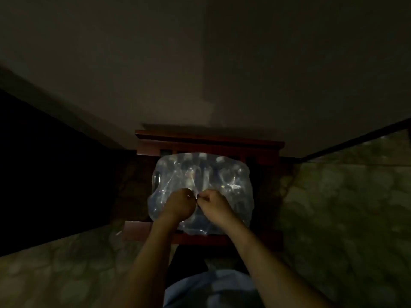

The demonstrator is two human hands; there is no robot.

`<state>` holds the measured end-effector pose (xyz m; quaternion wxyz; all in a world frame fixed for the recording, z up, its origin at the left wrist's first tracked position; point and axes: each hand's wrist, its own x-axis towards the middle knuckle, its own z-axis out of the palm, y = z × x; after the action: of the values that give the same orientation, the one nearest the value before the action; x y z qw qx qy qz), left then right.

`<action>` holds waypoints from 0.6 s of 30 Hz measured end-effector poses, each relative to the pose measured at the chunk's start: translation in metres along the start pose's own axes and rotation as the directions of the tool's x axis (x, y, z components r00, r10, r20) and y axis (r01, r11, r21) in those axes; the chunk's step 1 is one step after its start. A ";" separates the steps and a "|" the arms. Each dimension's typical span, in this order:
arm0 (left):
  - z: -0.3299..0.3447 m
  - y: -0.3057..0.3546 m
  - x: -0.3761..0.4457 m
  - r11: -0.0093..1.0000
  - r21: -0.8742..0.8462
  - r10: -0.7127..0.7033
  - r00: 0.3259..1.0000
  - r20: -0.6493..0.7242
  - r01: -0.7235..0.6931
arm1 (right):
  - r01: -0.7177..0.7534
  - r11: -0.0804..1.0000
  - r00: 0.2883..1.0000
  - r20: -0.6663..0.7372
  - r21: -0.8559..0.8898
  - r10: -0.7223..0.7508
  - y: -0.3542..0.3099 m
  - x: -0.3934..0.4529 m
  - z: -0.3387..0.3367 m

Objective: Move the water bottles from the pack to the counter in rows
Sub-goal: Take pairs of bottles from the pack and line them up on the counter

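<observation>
Pinching the plastic wrap of a sealed pack of water bottles (201, 190), both hands are seen from above in very dim light.

The pack is set on a dark red wooden chair (209, 142), whose back rail stands against the pale wall (200, 63); it is still fully wrapped, with bottle caps faintly visible through the film along the far edge. The left hand (179, 205) and the right hand (214, 206) are held close together over the near middle of the pack, each grip narrowed on a small fold of the film, the fingertips almost touching. Whether the film has been torn open cannot be told in this light. A mottled stone worktop (347, 207) appears to run along both sides of the chair. A light blue shirt (211, 290) is seen at the bottom edge.
</observation>
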<state>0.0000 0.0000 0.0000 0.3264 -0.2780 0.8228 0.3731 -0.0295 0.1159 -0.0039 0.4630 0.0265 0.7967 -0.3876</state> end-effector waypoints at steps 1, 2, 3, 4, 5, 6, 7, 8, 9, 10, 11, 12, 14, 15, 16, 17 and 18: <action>-0.002 -0.004 0.006 1.000 -0.004 -0.003 1.000 0.024 0.003 | -0.013 1.000 1.000 0.014 0.012 0.013 -0.003 0.009 0.008; -0.002 -0.010 0.011 1.000 -0.015 0.002 0.999 0.032 -0.001 | -0.046 0.999 0.999 0.009 0.026 0.046 -0.003 0.019 0.015; 0.000 -0.015 0.017 0.999 -0.032 -0.005 0.999 0.050 0.006 | -0.080 0.996 0.997 0.011 0.027 0.080 -0.002 0.027 0.021; 0.002 -0.021 0.024 0.999 -0.039 -0.008 0.998 0.061 0.010 | -0.119 0.992 0.993 0.022 0.032 0.118 -0.001 0.036 0.026; 0.005 -0.025 0.030 0.999 -0.039 -0.022 0.996 0.083 0.025 | -0.149 0.988 0.989 0.018 0.044 0.148 0.001 0.044 0.031; 0.008 -0.029 0.035 0.999 -0.035 -0.028 0.994 0.101 0.032 | -0.192 0.980 0.981 0.023 0.051 0.191 0.007 0.052 0.035; 0.011 -0.032 0.040 0.999 -0.029 -0.028 0.992 0.119 0.032 | -0.214 0.975 0.977 0.027 0.059 0.213 0.013 0.058 0.038; 0.013 -0.033 0.042 1.000 -0.017 -0.018 0.992 0.122 0.021 | -0.228 0.971 0.974 0.027 0.074 0.227 0.019 0.064 0.041; 0.016 -0.033 0.045 1.000 -0.018 -0.019 0.992 0.128 0.022 | -0.249 0.964 0.969 0.024 0.094 0.248 0.023 0.068 0.045; 0.019 -0.034 0.048 1.000 -0.025 -0.015 0.993 0.121 0.018 | -0.264 0.958 0.964 0.015 0.109 0.264 0.026 0.071 0.047; 0.023 -0.034 0.050 0.999 -0.036 -0.013 0.994 0.113 0.017 | -0.270 0.956 0.962 -0.001 0.118 0.272 0.029 0.073 0.051; 0.026 -0.034 0.051 0.999 -0.042 -0.016 0.996 0.089 0.019 | -0.288 0.951 0.956 -0.020 0.114 0.292 0.032 0.076 0.055; 0.032 -0.039 0.054 0.996 -0.065 -0.060 0.998 -0.010 0.059 | -0.329 0.937 0.941 -0.043 0.117 0.336 0.035 0.080 0.060; 0.034 -0.043 0.056 0.993 -0.077 -0.092 0.994 -0.063 0.087 | -0.329 0.938 0.940 -0.054 0.108 0.336 0.039 0.086 0.063; 0.036 -0.048 0.057 0.991 -0.076 -0.122 0.988 -0.098 0.114 | -0.327 0.940 0.941 -0.055 0.093 0.333 0.041 0.090 0.063; 0.037 -0.053 0.058 0.990 -0.065 -0.131 0.984 -0.117 0.124 | -0.315 0.945 0.944 -0.074 0.084 0.321 0.046 0.097 0.064; 0.038 -0.057 0.059 0.991 -0.045 -0.133 0.985 -0.106 0.129 | -0.322 0.943 0.940 -0.092 0.087 0.330 0.049 0.104 0.064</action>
<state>0.0149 -0.0150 -0.0880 0.2995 -0.3577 0.8119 0.3508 -0.0228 0.0762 -0.1293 0.4770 0.1947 0.7904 -0.3313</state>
